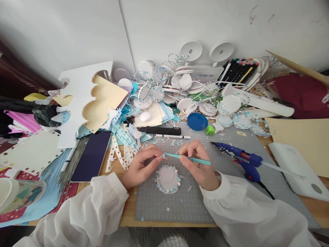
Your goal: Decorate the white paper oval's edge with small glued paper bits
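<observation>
Teal tweezers (195, 160) lie between the thumb and fingers of my right hand (196, 161), their points aimed left. At those points is a tiny light-blue paper star (163, 156), pinched at the thumb and index fingertips of my left hand (142, 163). Just below both hands, a round white disc (167, 178) rests flat on the grey cutting mat (154, 209), its rim ringed with small blue and white stars. A small reddish bit shows under the left fingertips, too tiny to make out.
To the right lies a blue hot glue gun (239, 156) with a glue stick. Behind my hands are a black pen-like tool (161, 130), a blue lid (197, 121) and many decorated discs. A phone (91, 156) and punched paper strips (120, 144) sit to the left.
</observation>
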A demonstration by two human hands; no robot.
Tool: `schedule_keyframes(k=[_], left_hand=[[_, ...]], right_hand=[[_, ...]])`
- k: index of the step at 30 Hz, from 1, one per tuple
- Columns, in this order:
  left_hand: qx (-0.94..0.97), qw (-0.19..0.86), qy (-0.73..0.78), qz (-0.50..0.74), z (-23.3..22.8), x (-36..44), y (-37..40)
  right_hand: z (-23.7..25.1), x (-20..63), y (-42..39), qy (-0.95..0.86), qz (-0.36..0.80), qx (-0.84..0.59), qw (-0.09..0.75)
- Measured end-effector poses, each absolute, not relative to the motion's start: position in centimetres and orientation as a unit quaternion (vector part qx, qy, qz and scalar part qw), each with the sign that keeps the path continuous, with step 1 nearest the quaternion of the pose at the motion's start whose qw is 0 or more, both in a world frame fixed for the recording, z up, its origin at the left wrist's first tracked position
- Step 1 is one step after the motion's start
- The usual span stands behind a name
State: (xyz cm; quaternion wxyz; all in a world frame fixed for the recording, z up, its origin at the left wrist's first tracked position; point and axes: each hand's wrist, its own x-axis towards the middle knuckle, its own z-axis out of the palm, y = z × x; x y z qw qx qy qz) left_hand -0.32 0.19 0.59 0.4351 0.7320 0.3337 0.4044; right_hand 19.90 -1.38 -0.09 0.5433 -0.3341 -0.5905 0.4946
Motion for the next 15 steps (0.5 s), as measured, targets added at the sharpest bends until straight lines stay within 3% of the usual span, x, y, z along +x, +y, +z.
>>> schedule_keyframes(k=[15], left_hand=[[0.734, 0.441, 0.34, 0.389, 0.82, -0.4, 0.2]], right_hand=[[-0.63, 19.98, -1.02, -0.506, 0.586, -0.318, 0.546]])
